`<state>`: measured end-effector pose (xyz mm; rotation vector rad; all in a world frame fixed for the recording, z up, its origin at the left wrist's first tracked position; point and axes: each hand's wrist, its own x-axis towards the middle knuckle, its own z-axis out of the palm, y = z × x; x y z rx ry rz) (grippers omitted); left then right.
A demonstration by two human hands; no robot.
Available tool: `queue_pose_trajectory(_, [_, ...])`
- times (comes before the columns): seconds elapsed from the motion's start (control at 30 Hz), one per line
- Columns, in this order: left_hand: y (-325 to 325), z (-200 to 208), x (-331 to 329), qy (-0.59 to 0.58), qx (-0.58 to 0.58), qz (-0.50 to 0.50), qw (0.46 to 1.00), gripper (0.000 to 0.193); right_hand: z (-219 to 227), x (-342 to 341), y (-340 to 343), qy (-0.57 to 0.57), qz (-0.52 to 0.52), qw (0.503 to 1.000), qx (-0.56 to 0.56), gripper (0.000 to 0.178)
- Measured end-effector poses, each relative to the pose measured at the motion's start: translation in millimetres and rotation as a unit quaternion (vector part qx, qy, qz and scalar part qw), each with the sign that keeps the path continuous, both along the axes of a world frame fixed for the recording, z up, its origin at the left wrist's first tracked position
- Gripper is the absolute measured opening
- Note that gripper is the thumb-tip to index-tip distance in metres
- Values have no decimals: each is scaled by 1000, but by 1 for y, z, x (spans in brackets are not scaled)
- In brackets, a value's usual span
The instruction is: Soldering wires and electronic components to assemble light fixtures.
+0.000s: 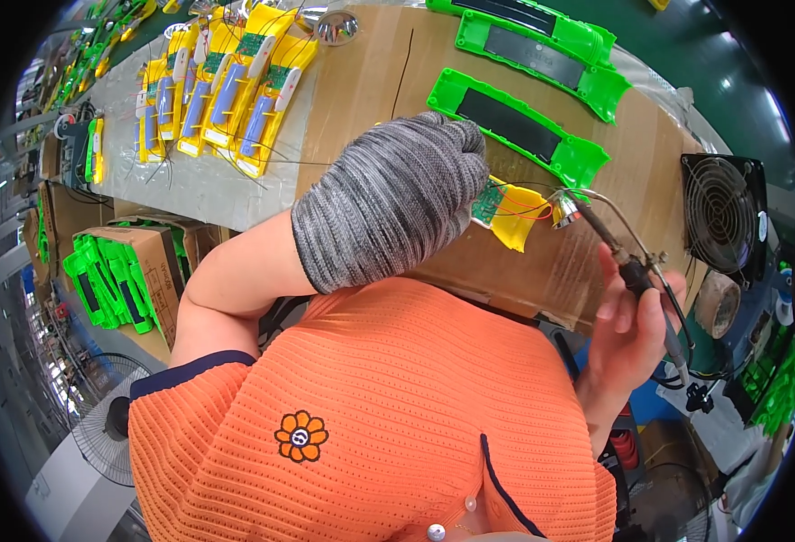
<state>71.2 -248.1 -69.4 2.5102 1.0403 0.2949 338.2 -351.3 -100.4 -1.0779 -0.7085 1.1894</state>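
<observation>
My left hand (pixel 424 181), in a grey knitted glove, is curled with its knuckles up over a yellow plastic housing (pixel 522 217). Much of that housing is hidden beneath the glove. A green circuit board (pixel 485 204) with thin red wires shows beside the fingers, and a shiny reflector cup (pixel 564 211) sits at the housing's right end. My bare right hand (pixel 627 330) is closed round the dark grip of a soldering iron (pixel 634 274). A curved metal tube (pixel 618 210) is fixed alongside the iron, and its tip points at the reflector cup.
Green casings (pixel 528 135) with dark panels lie on the cardboard tabletop (pixel 361 81). Several yellow housings (pixel 262 108) with blue cells lie at the far left. A box (pixel 158 271) of green parts stands left, a black fan (pixel 724 215) right, and a loose reflector (pixel 337 27) at the back.
</observation>
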Motion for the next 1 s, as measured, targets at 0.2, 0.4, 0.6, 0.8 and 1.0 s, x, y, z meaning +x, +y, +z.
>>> queue_pose_trajectory(0.2, [-3,2,2,33,-6,10,999,14,1,15,2,43,-30,999,4,20])
queue_pose_trajectory(0.4, [-3,10,4,64,3,-4,998,13,-1,25,3,53,-38,998,21,18])
queue_pose_trajectory(0.6, [4,-1,48,-39,108,8,993,20,1,16,12,70,-43,996,32,15])
queue_pose_trajectory(0.8, [13,-3,49,-110,55,32,992,20,-9,8,27,95,-28,994,48,13])
queue_pose_trajectory(1.0, [19,-17,12,-121,98,209,965,11,-14,-11,47,87,41,995,29,13])
